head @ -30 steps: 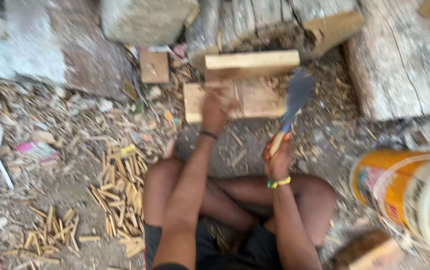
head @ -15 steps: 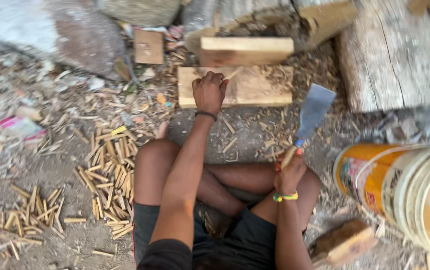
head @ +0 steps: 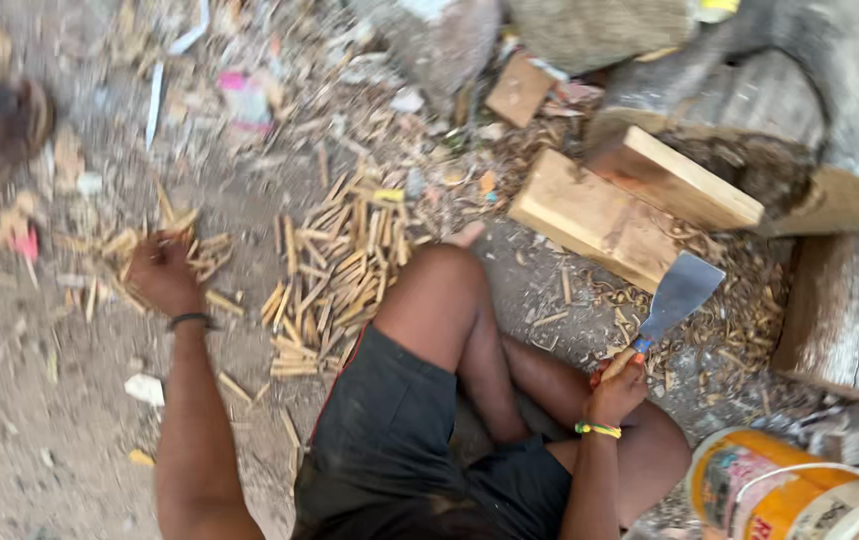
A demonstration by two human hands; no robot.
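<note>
Two wooden blocks (head: 590, 215) (head: 685, 180) lie on the ground, one small square block (head: 518, 88), one cleaver (head: 675, 300), one orange bucket (head: 750, 480), and too many split sticks (head: 335, 270) to count.

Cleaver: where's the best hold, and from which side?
Grip the cleaver by its wooden handle at the lower end, where the right hand already wraps it. Come from below, the person's side: the flat blade points up and away toward the wood block, so the handle is the only safe, narrow part for the fingers.
</note>
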